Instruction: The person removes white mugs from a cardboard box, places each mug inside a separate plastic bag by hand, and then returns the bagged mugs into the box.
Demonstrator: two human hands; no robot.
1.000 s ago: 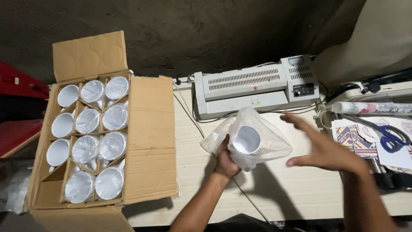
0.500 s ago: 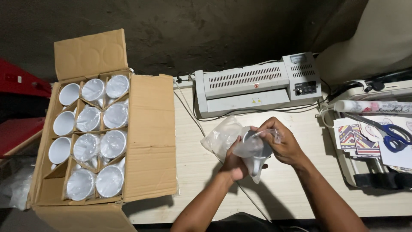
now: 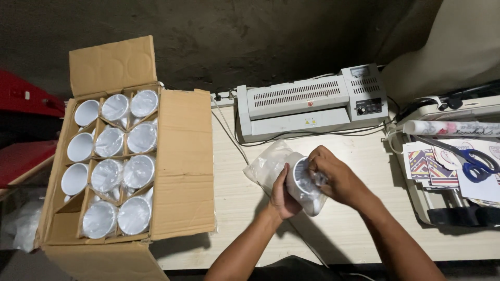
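Observation:
My left hand (image 3: 284, 195) grips the side of a white mug (image 3: 303, 183) that is still half inside a clear plastic bag (image 3: 268, 166), over the pale table (image 3: 234, 192). My right hand (image 3: 338, 174) is closed over the mug's rim and the bag's loose end. The mug is tilted, its mouth towards me. An open cardboard box (image 3: 182, 161) on the left holds several more white mugs (image 3: 125, 171) in a divider grid, most of them in plastic bags.
A grey laminating machine (image 3: 307, 106) sits at the back of the table, with cables trailing to its left. On the right are printed sheets (image 3: 432, 166), blue-handled scissors (image 3: 476, 161) and a rolled sheet (image 3: 448, 128) on a white machine. Red objects (image 3: 26, 99) lie far left.
My right hand, held open beside the bagged mug a second ago, has closed onto the mug's rim. The bag has been pushed back off the mug towards the left.

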